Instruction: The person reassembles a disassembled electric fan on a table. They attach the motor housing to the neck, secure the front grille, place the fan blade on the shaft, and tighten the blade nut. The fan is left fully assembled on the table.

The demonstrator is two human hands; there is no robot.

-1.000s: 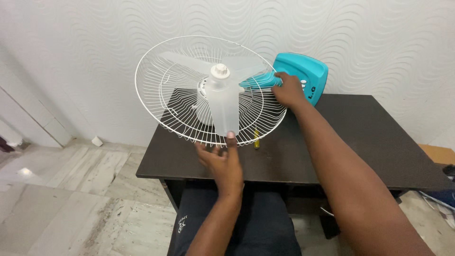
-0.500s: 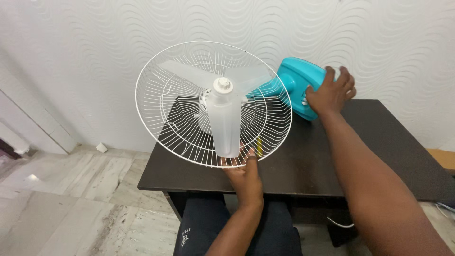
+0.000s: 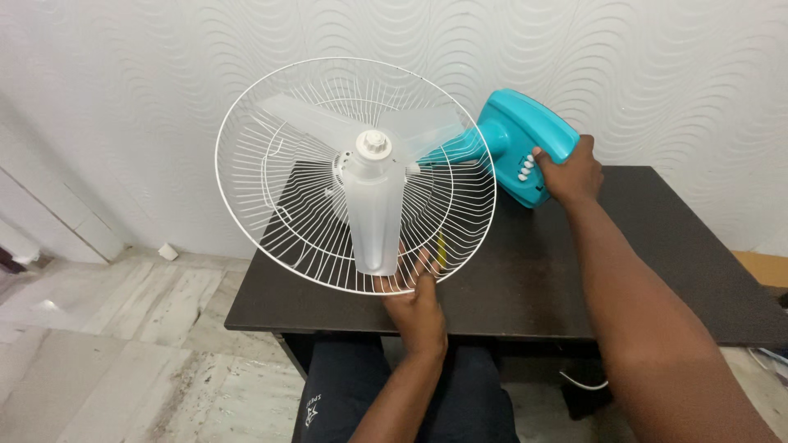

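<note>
White round wire fan guard (image 3: 287, 205), tilted, held above the near left part of the dark brown rectangular wooden table (image 3: 657, 271), open face turned toward the camera. Inside it, three translucent frosted plastic blades (image 3: 373, 221) on a white hub with a ribbed white plastic cap (image 3: 374, 142) at the centre; one blade pointing down, two spreading up left and up right. Behind the guard, a teal plastic neck joining a teal plastic rounded base (image 3: 525, 135), tipped up on edge over the far side of the table, close to the wall, with a row of small white buttons (image 3: 524, 170) on its face.

Left hand (image 3: 414, 299) under the lowest arc of the guard, fingers spread and pressed up against the wire rim just beside the tip of the downward blade; open, supporting rather than clasping. Right hand (image 3: 568, 174) closed around the lower right edge of the teal base, thumb near the buttons, gripping firmly.

Slim yellow-handled tool (image 3: 441, 246) lying on the table behind the wires, only partly visible. Dark trousers (image 3: 361, 394) below the table edge. White wall with a raised wavy pattern (image 3: 673, 66) behind; pale marbled floor tiles (image 3: 123, 344) at left, a small white scrap (image 3: 167, 251) by the skirting.
</note>
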